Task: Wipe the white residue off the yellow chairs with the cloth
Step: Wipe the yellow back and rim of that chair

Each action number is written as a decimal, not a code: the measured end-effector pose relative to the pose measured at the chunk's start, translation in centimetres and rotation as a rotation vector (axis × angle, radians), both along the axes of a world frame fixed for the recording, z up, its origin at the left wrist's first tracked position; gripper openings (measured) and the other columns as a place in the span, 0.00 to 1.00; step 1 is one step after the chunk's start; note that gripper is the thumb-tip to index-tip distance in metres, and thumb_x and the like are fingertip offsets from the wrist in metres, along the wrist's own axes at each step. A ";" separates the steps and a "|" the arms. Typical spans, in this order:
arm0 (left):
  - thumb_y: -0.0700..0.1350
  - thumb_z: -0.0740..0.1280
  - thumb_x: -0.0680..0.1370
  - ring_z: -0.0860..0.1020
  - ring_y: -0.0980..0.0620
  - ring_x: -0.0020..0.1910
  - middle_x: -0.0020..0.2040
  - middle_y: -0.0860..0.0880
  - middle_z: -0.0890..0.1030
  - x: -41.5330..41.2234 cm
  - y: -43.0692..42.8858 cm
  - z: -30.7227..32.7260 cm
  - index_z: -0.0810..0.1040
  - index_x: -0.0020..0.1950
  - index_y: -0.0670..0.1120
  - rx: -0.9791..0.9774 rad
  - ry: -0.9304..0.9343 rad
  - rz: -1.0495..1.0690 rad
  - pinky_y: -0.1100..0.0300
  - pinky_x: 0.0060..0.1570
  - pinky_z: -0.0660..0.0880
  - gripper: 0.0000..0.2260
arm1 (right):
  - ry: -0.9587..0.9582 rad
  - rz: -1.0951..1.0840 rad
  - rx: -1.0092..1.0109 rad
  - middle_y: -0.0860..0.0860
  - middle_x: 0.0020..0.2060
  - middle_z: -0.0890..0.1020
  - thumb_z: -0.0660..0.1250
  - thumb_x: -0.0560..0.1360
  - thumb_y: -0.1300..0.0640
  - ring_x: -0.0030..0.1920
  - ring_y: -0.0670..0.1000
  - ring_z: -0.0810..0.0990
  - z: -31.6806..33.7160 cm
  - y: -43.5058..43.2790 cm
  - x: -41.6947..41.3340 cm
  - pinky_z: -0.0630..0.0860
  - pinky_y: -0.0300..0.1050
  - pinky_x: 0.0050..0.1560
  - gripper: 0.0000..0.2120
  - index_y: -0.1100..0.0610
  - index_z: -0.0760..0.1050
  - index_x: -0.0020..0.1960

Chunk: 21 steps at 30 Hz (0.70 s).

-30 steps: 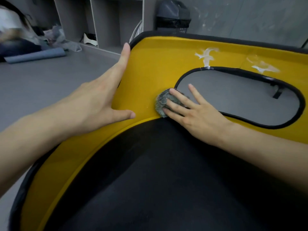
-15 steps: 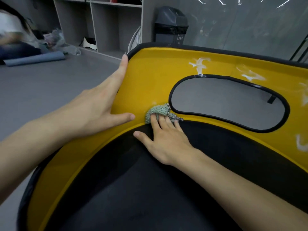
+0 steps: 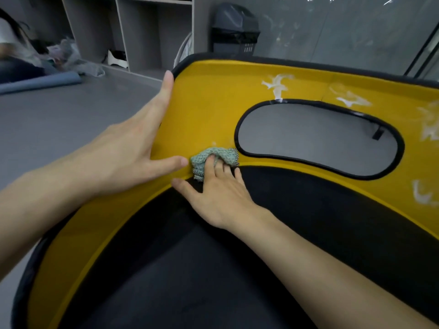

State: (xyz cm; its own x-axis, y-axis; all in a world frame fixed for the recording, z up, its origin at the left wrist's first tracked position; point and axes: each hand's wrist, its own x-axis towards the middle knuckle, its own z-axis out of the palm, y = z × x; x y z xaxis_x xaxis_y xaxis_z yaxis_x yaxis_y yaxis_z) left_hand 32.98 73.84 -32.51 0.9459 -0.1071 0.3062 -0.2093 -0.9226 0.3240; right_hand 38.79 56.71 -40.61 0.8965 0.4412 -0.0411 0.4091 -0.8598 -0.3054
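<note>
Cloth (image 3: 213, 159): green and bunched; I see it on the yellow chair (image 3: 204, 115), low on the back beside the oval cutout (image 3: 318, 138).
Right hand (image 3: 218, 189): fingers lie on the cloth and press it, thumb splayed.
Left hand (image 3: 128, 157): flat on the chair's edge, fingers straight, holding nothing.
White residue (image 3: 276, 85): smears above the cutout.

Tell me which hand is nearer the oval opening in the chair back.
Right. The right hand presses the cloth by the lower-left rim of the oval opening; the left hand lies flat farther left, thumb tip short of the cloth.
</note>
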 end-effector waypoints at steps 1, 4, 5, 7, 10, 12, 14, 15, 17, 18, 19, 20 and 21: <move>0.66 0.68 0.70 0.77 0.51 0.50 0.74 0.66 0.43 0.0 0.0 0.0 0.25 0.73 0.66 0.002 0.000 0.000 0.61 0.44 0.68 0.53 | -0.033 0.008 0.068 0.55 0.81 0.42 0.43 0.75 0.25 0.80 0.52 0.40 0.4 0.2 0.0 0.39 0.55 0.78 0.48 0.58 0.35 0.80; 0.65 0.69 0.70 0.74 0.54 0.61 0.74 0.67 0.43 -0.1 -0.1 -0.1 0.25 0.74 0.66 -0.006 0.009 0.008 0.60 0.49 0.68 0.53 | -0.268 0.052 0.180 0.53 0.80 0.39 0.44 0.76 0.26 0.79 0.50 0.36 0.4 0.3 0.0 0.37 0.54 0.78 0.47 0.56 0.34 0.80; 0.65 0.69 0.70 0.75 0.58 0.54 0.76 0.66 0.45 -0.1 -0.1 -0.1 0.26 0.74 0.66 -0.004 0.012 0.017 0.62 0.45 0.68 0.53 | -0.259 0.051 0.163 0.53 0.80 0.37 0.43 0.76 0.25 0.79 0.50 0.36 0.2 0.3 0.0 0.36 0.54 0.78 0.47 0.55 0.33 0.80; 0.64 0.69 0.71 0.74 0.59 0.38 0.81 0.56 0.56 0.0 -0.2 -0.1 0.26 0.74 0.65 0.004 0.031 0.034 0.66 0.36 0.65 0.53 | -0.099 0.022 0.049 0.54 0.80 0.40 0.42 0.74 0.23 0.80 0.51 0.39 -0.3 0.3 -0.3 0.38 0.55 0.78 0.49 0.56 0.34 0.80; 0.65 0.68 0.70 0.71 0.57 0.36 0.81 0.58 0.50 0.0 -0.2 0.1 0.25 0.74 0.65 0.008 0.025 0.033 0.67 0.37 0.65 0.53 | -0.014 0.006 -0.016 0.56 0.81 0.45 0.41 0.73 0.22 0.80 0.52 0.43 -0.5 0.1 -0.5 0.39 0.55 0.78 0.51 0.59 0.37 0.80; 0.66 0.68 0.70 0.76 0.54 0.45 0.74 0.66 0.43 -0.1 -0.1 0.0 0.25 0.74 0.65 0.020 -0.001 0.010 0.64 0.41 0.67 0.53 | -0.086 0.032 0.100 0.54 0.81 0.44 0.43 0.75 0.24 0.80 0.52 0.43 0.3 0.1 -0.5 0.39 0.56 0.79 0.49 0.58 0.37 0.81; 0.63 0.69 0.71 0.75 0.48 0.62 0.72 0.69 0.43 -0.1 0.0 -0.1 0.26 0.74 0.66 0.026 -0.028 0.008 0.58 0.49 0.69 0.53 | -0.306 0.097 0.194 0.51 0.81 0.40 0.47 0.78 0.28 0.80 0.51 0.39 1.1 0.3 0.0 0.38 0.55 0.78 0.43 0.53 0.36 0.81; 0.62 0.70 0.72 0.72 0.47 0.68 0.72 0.70 0.44 -0.1 0.0 -0.2 0.26 0.74 0.66 0.015 -0.023 0.013 0.56 0.52 0.69 0.53 | -0.352 0.119 0.215 0.50 0.80 0.38 0.48 0.78 0.30 0.79 0.51 0.37 1.1 0.3 0.2 0.37 0.55 0.77 0.42 0.51 0.34 0.80; 0.63 0.69 0.72 0.70 0.46 0.71 0.72 0.70 0.43 -0.2 -0.2 -0.1 0.26 0.75 0.65 0.000 -0.008 0.019 0.54 0.53 0.69 0.53 | -0.254 0.095 0.164 0.50 0.80 0.36 0.46 0.77 0.27 0.79 0.50 0.37 0.5 0.3 0.0 0.37 0.56 0.78 0.44 0.51 0.33 0.80; 0.64 0.68 0.72 0.71 0.45 0.70 0.72 0.69 0.42 -0.2 -0.2 0.0 0.26 0.75 0.65 0.004 -0.018 0.012 0.54 0.52 0.68 0.52 | -0.169 0.071 0.097 0.51 0.80 0.39 0.44 0.75 0.25 0.80 0.50 0.38 0.0 0.2 0.0 0.37 0.56 0.78 0.46 0.53 0.35 0.81; 0.66 0.67 0.72 0.72 0.45 0.69 0.73 0.69 0.42 -0.1 -0.1 0.0 0.26 0.74 0.65 0.008 -0.030 0.003 0.54 0.51 0.68 0.51 | -0.084 0.050 0.024 0.52 0.81 0.42 0.41 0.74 0.23 0.80 0.50 0.40 -0.4 0.0 -0.2 0.38 0.57 0.78 0.49 0.55 0.37 0.81; 0.67 0.66 0.72 0.71 0.46 0.70 0.73 0.68 0.43 -0.1 0.0 0.0 0.26 0.75 0.65 0.006 -0.038 -0.003 0.55 0.53 0.68 0.50 | -0.017 0.038 -0.022 0.52 0.81 0.44 0.40 0.72 0.22 0.80 0.50 0.41 -0.6 -0.1 -0.3 0.38 0.57 0.78 0.50 0.56 0.38 0.81; 0.67 0.65 0.72 0.68 0.47 0.72 0.74 0.68 0.42 -0.1 0.0 0.0 0.27 0.75 0.65 0.000 -0.042 -0.005 0.55 0.54 0.67 0.50 | 0.021 0.036 -0.025 0.52 0.81 0.44 0.39 0.72 0.21 0.80 0.50 0.41 -0.6 -0.2 -0.4 0.37 0.58 0.78 0.51 0.56 0.38 0.81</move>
State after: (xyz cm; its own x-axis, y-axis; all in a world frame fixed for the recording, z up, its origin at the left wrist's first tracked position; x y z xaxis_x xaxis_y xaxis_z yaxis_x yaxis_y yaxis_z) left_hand 32.90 73.86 -32.55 0.9318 -0.1119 0.3454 -0.2274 -0.9215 0.3149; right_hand 38.43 56.48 -41.21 0.8789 0.4715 -0.0716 0.4335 -0.8524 -0.2925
